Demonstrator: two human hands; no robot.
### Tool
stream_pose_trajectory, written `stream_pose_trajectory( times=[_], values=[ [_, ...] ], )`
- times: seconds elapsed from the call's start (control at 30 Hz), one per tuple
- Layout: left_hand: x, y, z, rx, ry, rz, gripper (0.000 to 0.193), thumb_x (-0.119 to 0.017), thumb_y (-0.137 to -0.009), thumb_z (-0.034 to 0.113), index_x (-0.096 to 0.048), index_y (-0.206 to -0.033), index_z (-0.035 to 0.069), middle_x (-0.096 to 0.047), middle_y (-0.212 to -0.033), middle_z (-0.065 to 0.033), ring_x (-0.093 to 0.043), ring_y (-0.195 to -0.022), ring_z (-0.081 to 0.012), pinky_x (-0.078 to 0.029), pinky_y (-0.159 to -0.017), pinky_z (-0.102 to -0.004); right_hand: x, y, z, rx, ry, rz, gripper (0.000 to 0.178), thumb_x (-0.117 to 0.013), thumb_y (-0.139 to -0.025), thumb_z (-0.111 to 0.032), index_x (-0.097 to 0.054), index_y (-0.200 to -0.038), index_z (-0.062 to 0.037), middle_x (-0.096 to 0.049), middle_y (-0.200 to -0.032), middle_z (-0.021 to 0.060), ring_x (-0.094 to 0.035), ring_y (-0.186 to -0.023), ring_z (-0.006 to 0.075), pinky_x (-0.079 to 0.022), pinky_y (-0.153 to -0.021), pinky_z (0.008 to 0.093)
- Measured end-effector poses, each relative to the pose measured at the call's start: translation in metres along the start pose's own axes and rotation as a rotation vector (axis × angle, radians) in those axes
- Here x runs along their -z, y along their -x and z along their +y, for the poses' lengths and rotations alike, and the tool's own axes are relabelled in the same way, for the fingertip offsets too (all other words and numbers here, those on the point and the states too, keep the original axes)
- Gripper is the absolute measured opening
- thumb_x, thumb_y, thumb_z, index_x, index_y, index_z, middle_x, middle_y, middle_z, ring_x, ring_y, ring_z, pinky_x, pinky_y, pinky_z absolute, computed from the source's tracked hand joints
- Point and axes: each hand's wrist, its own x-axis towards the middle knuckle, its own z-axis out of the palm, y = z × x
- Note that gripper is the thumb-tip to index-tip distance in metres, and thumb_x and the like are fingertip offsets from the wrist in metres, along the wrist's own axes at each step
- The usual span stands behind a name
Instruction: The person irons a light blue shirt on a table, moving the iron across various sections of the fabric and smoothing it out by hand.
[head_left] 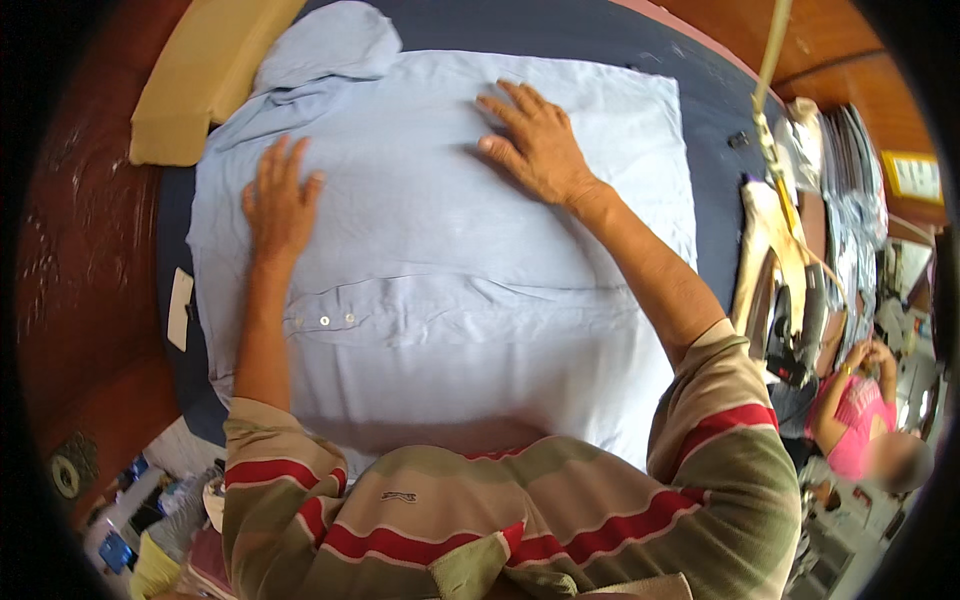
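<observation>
A light blue buttoned garment (420, 220) lies spread across the dark blue table cover, with small white buttons along a band near me. One part of it is bunched up at the far left. On its left side rests my left hand (280, 200), palm down with the fingers stretched out. My right hand (540, 145) lies on the far right part of the cloth, its fingers spread and the thumb apart. Both hands touch the fabric and neither grips it.
A cardboard piece (195, 85) lies at the far left. A white tag-like strip (180, 309) sits by the left edge. On the right are an iron (795, 335), a hanging cord (768, 120) and stacked packaged clothes (850, 200). A person in pink (855, 420) is beyond.
</observation>
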Motion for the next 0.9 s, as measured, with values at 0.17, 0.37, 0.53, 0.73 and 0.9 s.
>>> stream_pose_trajectory(
  times=[0.17,0.37,0.53,0.73,0.9],
  values=[
    [-0.011,-0.041,0.058,-0.323,0.360,0.073,0.045,-0.044,-0.091,0.030,-0.039,-0.135,0.021,-0.036,-0.141,-0.0058,-0.031,-0.131,-0.0251,-0.021,-0.102,-0.0549,0.040,0.023,0.087,-0.358,0.310,0.234,0.051,-0.044,-0.088,-0.052,-0.050,-0.127,-0.0207,-0.036,-0.141,0.0122,-0.029,-0.131,0.0320,-0.022,-0.103,0.0534],
    [-0.026,-0.096,0.062,-0.208,0.173,-0.026,0.043,-0.042,-0.091,0.033,-0.042,-0.133,0.026,-0.043,-0.136,-0.0054,-0.037,-0.127,-0.0227,-0.018,-0.104,-0.0539,0.070,0.045,0.192,-0.553,0.029,0.002,0.053,-0.042,-0.088,-0.052,-0.042,-0.134,-0.0256,-0.036,-0.142,0.0080,-0.031,-0.130,0.0312,-0.023,-0.103,0.0528],
    [-0.002,-0.121,0.071,-0.468,0.083,0.169,0.046,-0.053,-0.080,0.023,-0.051,-0.126,0.020,-0.051,-0.127,-0.0049,-0.045,-0.119,-0.0219,-0.024,-0.101,-0.0473,0.060,0.026,0.191,-0.416,0.317,0.293,0.041,-0.053,-0.086,-0.031,-0.047,-0.125,-0.0194,-0.048,-0.127,0.0050,-0.044,-0.117,0.0269,-0.034,-0.095,0.0481],
    [0.028,-0.188,0.064,-0.531,-0.120,-0.394,0.034,-0.061,-0.072,0.017,-0.060,-0.106,0.013,-0.065,-0.095,-0.0057,-0.059,-0.095,-0.0225,-0.035,-0.088,-0.0482,0.058,0.025,0.201,-0.398,0.430,0.352,0.022,-0.051,-0.084,-0.012,-0.051,-0.106,-0.0110,-0.057,-0.102,0.0065,-0.051,-0.102,0.0267,-0.036,-0.088,0.0443],
    [0.036,-0.192,0.062,-0.519,-0.015,-0.313,0.024,-0.063,-0.068,0.015,-0.058,-0.091,0.008,-0.062,-0.081,-0.0098,-0.059,-0.082,-0.0298,-0.044,-0.074,-0.0400,0.060,0.024,0.197,-0.412,0.474,0.357,0.024,-0.053,-0.083,-0.012,-0.051,-0.107,-0.0118,-0.059,-0.100,0.0058,-0.052,-0.099,0.0263,-0.036,-0.089,0.0438]
  ],
)
